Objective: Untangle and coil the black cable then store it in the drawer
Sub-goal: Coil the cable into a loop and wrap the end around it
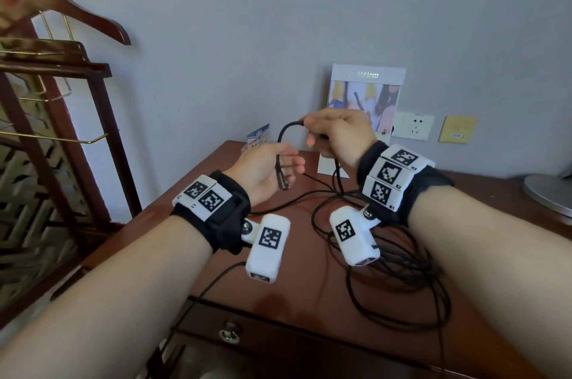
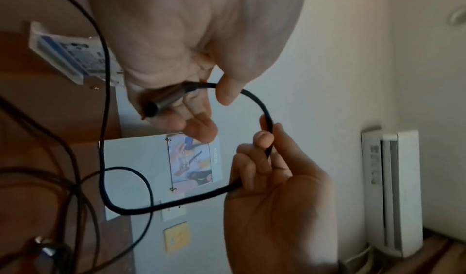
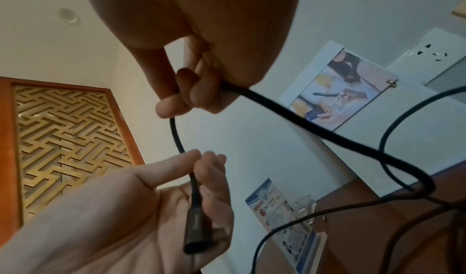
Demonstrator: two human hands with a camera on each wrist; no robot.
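The black cable (image 1: 280, 143) arcs between my two hands above the brown table (image 1: 297, 301). My left hand (image 1: 278, 165) pinches it just behind its metal connector (image 1: 283, 183), thumb on top (image 2: 227, 90), with the connector (image 2: 161, 102) lying across the fingers. My right hand (image 1: 334, 134) grips the cable a short way along, fingers curled round it (image 3: 191, 90). From there the cable drops to a loose tangle (image 1: 402, 270) on the table under my right wrist. The drawer front (image 1: 278, 344) with its ring pull (image 1: 229, 332) sits below the table's near edge.
A leaflet stand (image 1: 365, 100) and a small card holder (image 1: 258, 137) stand by the wall, with sockets (image 1: 416, 125) to their right. A wooden rack with a hanger (image 1: 62, 69) stands to the left. A grey round base (image 1: 548, 193) sits at the far right.
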